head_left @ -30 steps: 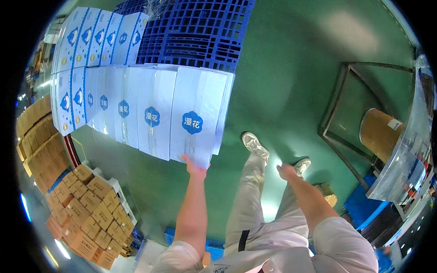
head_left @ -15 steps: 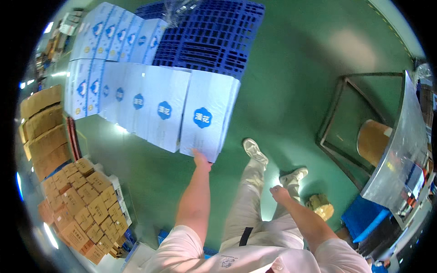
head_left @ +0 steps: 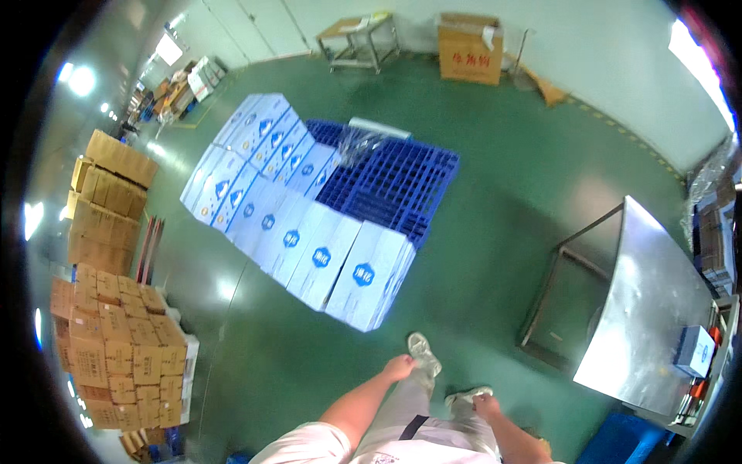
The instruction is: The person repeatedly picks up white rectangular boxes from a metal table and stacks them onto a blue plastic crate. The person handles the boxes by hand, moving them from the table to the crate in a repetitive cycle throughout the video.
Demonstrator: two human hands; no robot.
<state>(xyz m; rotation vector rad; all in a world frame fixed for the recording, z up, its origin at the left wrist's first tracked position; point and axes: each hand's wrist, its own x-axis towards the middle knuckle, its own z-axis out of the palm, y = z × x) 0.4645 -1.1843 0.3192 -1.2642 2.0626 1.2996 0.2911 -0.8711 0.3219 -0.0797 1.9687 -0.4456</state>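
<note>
My left hand (head_left: pixel 399 367) hangs in front of my left leg, its fingers curled and nothing seen in them. The nearest white carton (head_left: pixel 371 251), with a blue emblem on top, lies a short way beyond it, untouched. This carton ends a row of white cartons (head_left: pixel 263 224) at the near and left sides of a blue plastic pallet (head_left: pixel 433 185). Taller stacked cartons (head_left: pixel 267 116) stand at the row's far left. My right hand (head_left: pixel 485 404) is low beside my right leg, fingers closed, with no object showing in it.
A metal table (head_left: pixel 641 301) stands at the right, a small white and blue box (head_left: pixel 694 352) on it. Brown cartons (head_left: pixel 127 348) are piled at the left. Clear plastic film (head_left: pixel 359 145) lies on the pallet. A large brown box (head_left: pixel 470 50) stands by the far wall.
My left hand has left the near edge of the end carton and drawn back toward my body. The view has tilted up, showing the far wall and a side table.
</note>
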